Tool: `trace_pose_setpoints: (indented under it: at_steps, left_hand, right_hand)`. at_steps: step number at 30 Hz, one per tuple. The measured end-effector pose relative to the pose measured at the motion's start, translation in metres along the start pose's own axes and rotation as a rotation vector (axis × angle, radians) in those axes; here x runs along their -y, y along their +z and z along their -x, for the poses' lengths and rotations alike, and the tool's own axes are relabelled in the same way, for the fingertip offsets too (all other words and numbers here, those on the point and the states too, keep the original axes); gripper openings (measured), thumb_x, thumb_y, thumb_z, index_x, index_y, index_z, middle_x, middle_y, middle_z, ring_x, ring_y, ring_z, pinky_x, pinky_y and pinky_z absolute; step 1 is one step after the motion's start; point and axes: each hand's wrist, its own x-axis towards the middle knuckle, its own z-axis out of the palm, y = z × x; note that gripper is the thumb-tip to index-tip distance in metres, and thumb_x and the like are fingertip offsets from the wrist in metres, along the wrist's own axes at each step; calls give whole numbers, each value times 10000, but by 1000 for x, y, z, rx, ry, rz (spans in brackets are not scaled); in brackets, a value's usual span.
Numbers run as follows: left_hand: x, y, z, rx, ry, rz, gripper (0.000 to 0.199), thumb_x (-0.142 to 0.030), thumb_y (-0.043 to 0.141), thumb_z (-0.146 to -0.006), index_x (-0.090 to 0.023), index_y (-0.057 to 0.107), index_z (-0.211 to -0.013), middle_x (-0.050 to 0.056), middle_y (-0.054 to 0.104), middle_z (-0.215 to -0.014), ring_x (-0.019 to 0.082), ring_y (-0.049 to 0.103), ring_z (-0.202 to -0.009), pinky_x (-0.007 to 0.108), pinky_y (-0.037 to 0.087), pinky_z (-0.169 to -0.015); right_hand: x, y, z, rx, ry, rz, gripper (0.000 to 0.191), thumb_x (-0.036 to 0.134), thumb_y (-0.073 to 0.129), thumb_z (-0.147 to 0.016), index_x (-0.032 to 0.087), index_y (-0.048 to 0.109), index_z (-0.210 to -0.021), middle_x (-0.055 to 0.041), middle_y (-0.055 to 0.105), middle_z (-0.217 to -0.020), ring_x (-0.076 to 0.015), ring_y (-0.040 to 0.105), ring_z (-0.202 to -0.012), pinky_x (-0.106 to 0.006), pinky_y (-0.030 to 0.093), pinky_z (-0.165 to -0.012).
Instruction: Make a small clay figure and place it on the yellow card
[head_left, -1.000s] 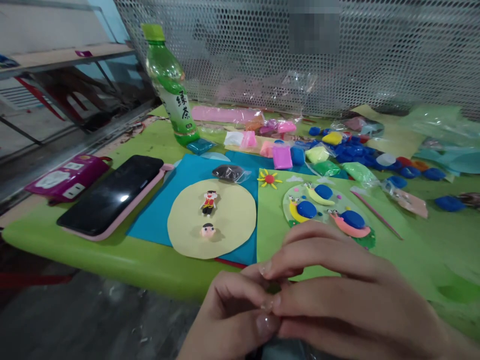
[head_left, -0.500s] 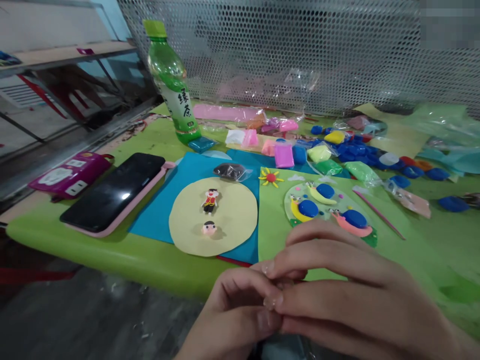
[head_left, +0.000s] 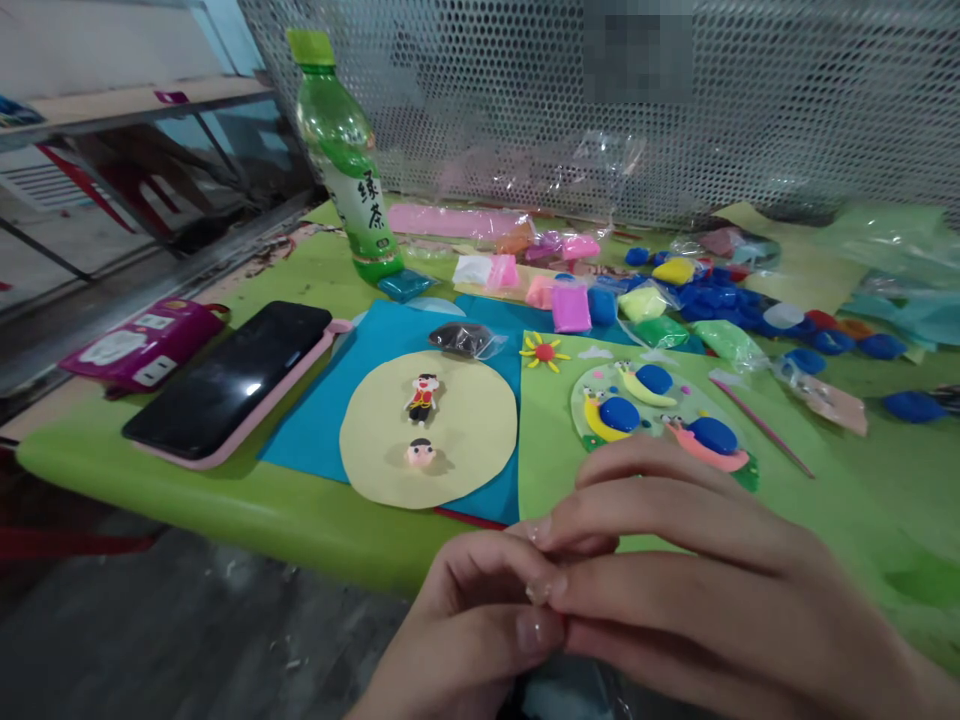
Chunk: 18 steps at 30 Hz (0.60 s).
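My left hand (head_left: 472,610) and my right hand (head_left: 697,570) meet above the table's front edge, fingertips pressed together. Whatever they pinch is hidden by the fingers. Beyond them, a round cream paper (head_left: 375,440) carries a small clay figure (head_left: 422,398) in red and black and, below it, a clay head (head_left: 421,453) with black hair. To its right a light green sheet (head_left: 547,440) bears clay snails (head_left: 619,414) with blue shells and a clay sun (head_left: 544,352). Part of a clear plastic packet (head_left: 570,690) shows beneath my hands.
A green tea bottle (head_left: 349,160) stands at the back left. Nearer lie a phone (head_left: 232,380) and a purple box (head_left: 142,345). A black clay packet (head_left: 461,340) touches the blue sheet (head_left: 315,420). Several coloured clay packets (head_left: 571,307) and a pink stick (head_left: 761,428) lie rightward.
My fingers shift only slightly and stay pressed together. The view has moved a little; the things on the table keep their places.
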Motion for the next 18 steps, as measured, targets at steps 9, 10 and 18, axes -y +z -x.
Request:
trace_pose_setpoints:
  at_steps: [9,10,18]
  left_hand:
    - [-2,4,2,-44,0,-21,153,-261,799,-629,-220,734,-762,39,676,-830,203,614,-874,263,460,-742]
    - [-2,4,2,-40,-4,-23,151,-266,799,-630,-222,733,-758,38,678,-846,200,615,-866,265,460,-742]
    - [0,1,0,-18,10,-24,149,-263,793,-647,-251,724,-777,-2,665,-790,157,607,-819,239,460,-742]
  right_hand:
    - [-1,-1,0,29,4,63,98,258,566,-892,244,659,-864,96,698,-977,-65,616,-861,-124,482,-837]
    - [-3,0,1,27,-2,59,103,260,563,-892,245,661,-867,98,699,-978,-66,617,-864,-124,481,-840]
    - [7,-6,-4,74,60,116,45,266,628,-863,254,671,-859,115,714,-964,-58,637,-866,-112,479,-884]
